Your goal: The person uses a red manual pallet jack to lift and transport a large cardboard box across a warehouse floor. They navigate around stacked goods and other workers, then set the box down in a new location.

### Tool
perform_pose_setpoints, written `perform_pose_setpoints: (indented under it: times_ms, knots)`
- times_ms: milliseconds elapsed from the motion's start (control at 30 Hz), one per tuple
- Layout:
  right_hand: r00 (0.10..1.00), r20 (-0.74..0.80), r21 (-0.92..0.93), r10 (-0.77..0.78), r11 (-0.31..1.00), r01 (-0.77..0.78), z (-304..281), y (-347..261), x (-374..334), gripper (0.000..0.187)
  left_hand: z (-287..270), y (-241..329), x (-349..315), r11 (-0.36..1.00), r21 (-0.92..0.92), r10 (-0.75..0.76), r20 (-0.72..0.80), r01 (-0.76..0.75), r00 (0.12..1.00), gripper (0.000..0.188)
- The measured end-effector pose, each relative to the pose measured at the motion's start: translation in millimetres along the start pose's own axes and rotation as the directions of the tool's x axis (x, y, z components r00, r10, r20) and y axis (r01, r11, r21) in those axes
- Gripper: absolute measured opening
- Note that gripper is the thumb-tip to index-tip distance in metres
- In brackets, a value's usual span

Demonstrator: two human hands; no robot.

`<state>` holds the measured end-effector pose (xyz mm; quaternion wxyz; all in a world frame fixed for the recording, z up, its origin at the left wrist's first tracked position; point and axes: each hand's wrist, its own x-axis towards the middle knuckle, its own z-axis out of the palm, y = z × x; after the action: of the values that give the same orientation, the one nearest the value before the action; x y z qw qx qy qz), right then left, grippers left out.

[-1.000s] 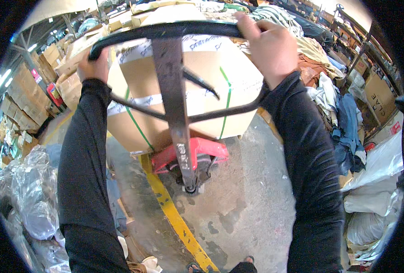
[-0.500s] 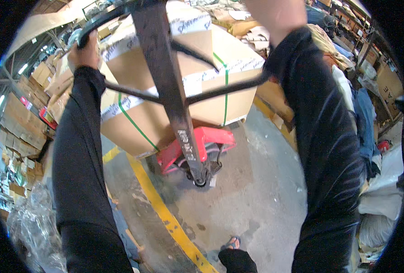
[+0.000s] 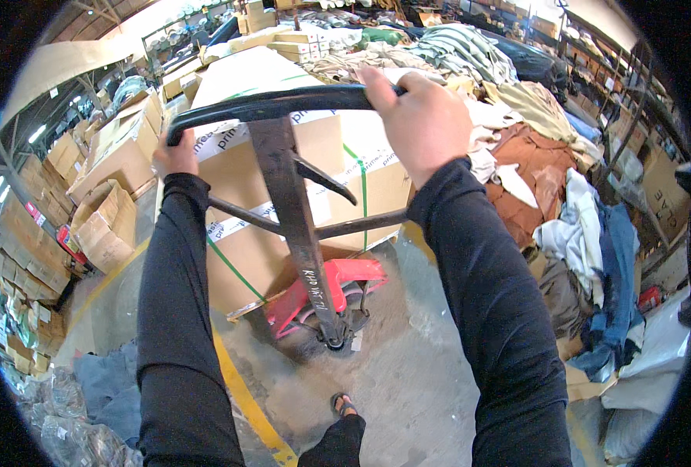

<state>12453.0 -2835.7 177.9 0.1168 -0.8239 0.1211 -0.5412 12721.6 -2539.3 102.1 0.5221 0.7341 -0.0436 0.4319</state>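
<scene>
A pallet jack with a dark handle bar (image 3: 283, 103) stands before me, its worn metal shaft (image 3: 287, 187) running down to a red base (image 3: 353, 272). My left hand (image 3: 176, 156) is closed round the left end of the bar. Over the right end my right hand (image 3: 423, 124) is wrapped, thumb raised along the top. Just beyond the shaft sits a large cardboard box (image 3: 244, 261) with green straps and printed white tape; what bears it underneath is mostly hidden.
Heaped cloth (image 3: 536, 167) lines the right side, with blue garments (image 3: 614, 265) hanging low. An opened carton (image 3: 104, 226) stands at left, near plastic-wrapped bundles (image 3: 73, 420). A yellow line (image 3: 244, 389) crosses the concrete floor (image 3: 415, 373) by my foot.
The handle bar and both hands sit lower in view, the right hand now fully visible. My view has tilted up, showing more of the box top and cloth piles. My foot has shifted left.
</scene>
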Motion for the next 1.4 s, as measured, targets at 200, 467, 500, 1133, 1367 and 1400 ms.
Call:
perform_pose_setpoints:
  times_ms: [200, 467, 500, 1133, 1367, 1400]
  knots:
    - [0.997, 0.029, -0.038, 0.066, 0.997, -0.065, 76.2, 43.3, 58.1, 0.046, 72.8, -20.8, 10.0, 0.974, -0.223, 0.000, 0.149, 0.033, 0.989, 0.021]
    - [0.999, -0.019, 0.080, 0.033, 0.996, -0.031, 186.8, 106.6, 120.5, 0.039, 150.2, -50.7, 35.2, 0.938, -0.344, 0.029, 0.193, 0.040, 0.981, 0.018]
    - [0.999, -0.033, 0.105, 0.043, 0.994, -0.040, 198.7, 110.7, 127.0, 0.040, 160.3, -57.3, 40.2, 0.928, -0.372, 0.047, 0.188, 0.027, 0.981, 0.020]
    - [0.984, 0.164, 0.545, -0.069, 0.838, -0.032, 343.5, 173.4, 222.4, 0.036, 227.2, -117.5, 104.7, 0.970, 0.007, -0.242, 0.089, 0.243, 0.966, 0.026]
    - [0.720, 0.679, 0.007, 0.141, 0.980, -0.199, 303.8, 276.8, 26.7, 0.059, 256.2, -120.9, 128.5, 0.987, 0.159, -0.047, 0.286, 0.002, 0.957, 0.027]
    - [0.458, 0.863, -0.157, 0.211, 0.976, -0.153, 262.3, 308.8, -32.4, 0.063, 271.8, -124.7, 127.5, 0.989, 0.142, -0.013, 0.311, -0.033, 0.950, 0.028]
